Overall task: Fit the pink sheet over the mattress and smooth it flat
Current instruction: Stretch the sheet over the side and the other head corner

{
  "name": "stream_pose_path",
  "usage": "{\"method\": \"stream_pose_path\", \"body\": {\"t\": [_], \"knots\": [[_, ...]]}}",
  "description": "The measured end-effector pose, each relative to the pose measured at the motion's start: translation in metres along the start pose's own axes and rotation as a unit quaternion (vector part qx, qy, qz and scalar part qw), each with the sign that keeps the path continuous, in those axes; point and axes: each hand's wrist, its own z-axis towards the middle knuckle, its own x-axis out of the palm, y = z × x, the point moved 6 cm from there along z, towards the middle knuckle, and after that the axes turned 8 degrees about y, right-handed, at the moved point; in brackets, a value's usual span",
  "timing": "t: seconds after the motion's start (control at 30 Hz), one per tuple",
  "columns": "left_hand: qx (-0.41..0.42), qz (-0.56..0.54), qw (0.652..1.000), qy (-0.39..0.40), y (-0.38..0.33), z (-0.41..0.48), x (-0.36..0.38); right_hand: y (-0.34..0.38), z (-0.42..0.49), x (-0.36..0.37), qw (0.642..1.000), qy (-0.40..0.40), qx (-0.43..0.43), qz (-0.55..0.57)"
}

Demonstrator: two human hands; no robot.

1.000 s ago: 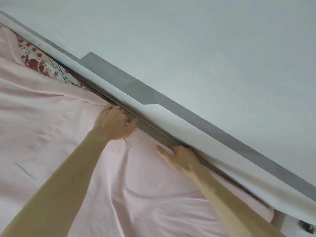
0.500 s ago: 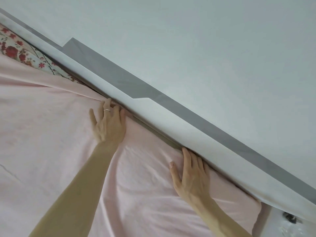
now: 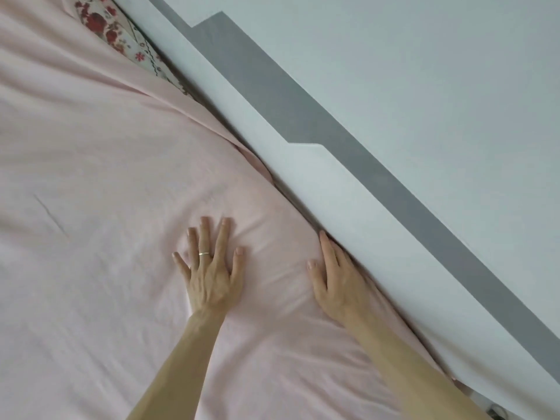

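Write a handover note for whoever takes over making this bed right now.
Left hand: flat, fingers spread, pressing the pink sheet.
Right hand: flat on the sheet, its side against the white board.
Done: sheet spread over most of the surface in view.
To do: floral fabric shows uncovered at the far edge; a fold and creases around the hands need smoothing.
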Motion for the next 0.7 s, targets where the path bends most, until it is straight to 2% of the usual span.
{"method": "stream_pose_path", "body": {"t": [0.1,0.13,0.23,0.3,0.4,0.47,0.53,0.6,0.7], "knots": [[-0.02,-0.039,0.999,-0.009,0.003,-0.012,0.003,0.019,-0.015,-0.013,0.998,-0.061,-0.031,-0.009],[-0.026,-0.053,0.998,-0.011,0.009,-0.021,0.006,0.029,-0.026,-0.011,0.996,-0.05,-0.073,-0.027],[-0.055,-0.072,0.996,0.013,0.036,-0.065,0.023,0.042,-0.064,0.014,0.975,0.066,-0.176,-0.115],[-0.083,-0.059,0.994,0.034,0.063,-0.101,0.034,0.023,-0.069,0.022,0.971,0.085,-0.136,-0.176],[-0.103,-0.045,0.992,0.059,0.104,-0.149,0.042,0.005,-0.062,0.014,0.98,0.056,0.035,-0.187],[-0.091,-0.032,0.993,0.061,0.124,-0.174,0.042,0.026,-0.067,0.011,0.983,0.04,0.052,-0.171],[-0.075,-0.043,0.995,0.049,0.137,-0.186,0.04,0.074,-0.072,0.017,0.988,0.042,-0.044,-0.141],[-0.065,-0.064,0.995,0.029,0.146,-0.189,0.036,0.138,-0.076,0.031,0.977,0.062,-0.154,-0.133],[-0.114,-0.078,0.99,0.003,0.166,-0.188,0.03,0.209,-0.088,0.082,0.96,0.101,-0.228,-0.127]]}}
